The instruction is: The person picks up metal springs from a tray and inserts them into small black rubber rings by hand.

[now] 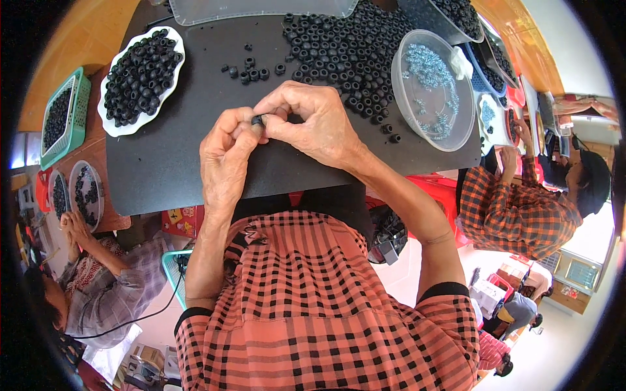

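Room: pale floor (404,267), people busy on both sides, and a dark table (160,173) right across the middle.
Far left: a co-worker in grey checks (107,300) sits by the brown side table (98,153), which carries a green basket (79,117) of dark pieces.
White plate (116,130): wavy-edged, heaped high with black ring-like pieces, sitting at the table's left end.
Left hand (225,153): up over the table, thumb and fingers pinched tight, and yes, they have hold of one black piece (257,120).
That piece: right between the two hands, just above the table, mostly covered by fingertips.
Right hand (319,127): coming in from the other side, thumb and forefinger drawn close at the piece; what lies between their tips is hidden, so I can't tell whether they grip it.
Loose pieces (352,52): a great black spread beyond the hands, a few strays apart from it.
Clear tub (464,107): round, pale-blue bits scattered inside.
Far right: another co-worker in orange-and-black checks (521,215), arms forward.
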`<state>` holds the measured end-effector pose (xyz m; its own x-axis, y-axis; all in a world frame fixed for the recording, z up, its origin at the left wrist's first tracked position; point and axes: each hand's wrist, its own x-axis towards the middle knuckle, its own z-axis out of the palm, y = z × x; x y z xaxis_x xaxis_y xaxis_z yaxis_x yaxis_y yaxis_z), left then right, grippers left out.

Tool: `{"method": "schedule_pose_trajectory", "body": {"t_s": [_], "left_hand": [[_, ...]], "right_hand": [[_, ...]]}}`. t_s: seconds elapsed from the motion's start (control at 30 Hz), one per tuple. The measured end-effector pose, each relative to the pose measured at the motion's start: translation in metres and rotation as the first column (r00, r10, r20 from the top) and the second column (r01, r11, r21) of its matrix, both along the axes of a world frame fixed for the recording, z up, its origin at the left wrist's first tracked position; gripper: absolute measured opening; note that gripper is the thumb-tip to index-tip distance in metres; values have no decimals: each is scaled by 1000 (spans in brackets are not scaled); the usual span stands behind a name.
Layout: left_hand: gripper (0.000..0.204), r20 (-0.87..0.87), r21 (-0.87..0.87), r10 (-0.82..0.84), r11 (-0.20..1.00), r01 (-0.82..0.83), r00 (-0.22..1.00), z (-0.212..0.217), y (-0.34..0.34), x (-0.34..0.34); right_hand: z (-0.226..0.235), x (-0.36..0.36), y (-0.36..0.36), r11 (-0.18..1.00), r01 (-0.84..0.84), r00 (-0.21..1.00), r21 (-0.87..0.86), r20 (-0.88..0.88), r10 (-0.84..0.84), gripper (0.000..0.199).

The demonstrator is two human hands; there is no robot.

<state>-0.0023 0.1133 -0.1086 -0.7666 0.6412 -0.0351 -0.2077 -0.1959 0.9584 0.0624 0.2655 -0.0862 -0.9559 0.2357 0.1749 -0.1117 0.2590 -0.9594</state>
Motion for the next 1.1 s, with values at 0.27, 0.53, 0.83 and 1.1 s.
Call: {"method": "schedule_pose_trajectory", "body": {"t_s": [0.27,0.53,0.83,1.1], "left_hand": [[12,-66,-69,14,997,-19,998,3,1,4],[14,-22,-63,-1,998,-1,1000,-1,0,1],[14,116,84,-43,996,33,992,-8,0,-2],[15,252,235,-132,969,72,959,-8,0,-4]], "right_hand": [[7,-1,6,951,-2,996,308,-86,30,13],[3,-2,4,1000,-9,997,-11,75,10,11],[-12,-2,2,985,-92,993,-148,-88,80,10],[-13,2,-1,999,7,980,48,-197,2,20]]}}
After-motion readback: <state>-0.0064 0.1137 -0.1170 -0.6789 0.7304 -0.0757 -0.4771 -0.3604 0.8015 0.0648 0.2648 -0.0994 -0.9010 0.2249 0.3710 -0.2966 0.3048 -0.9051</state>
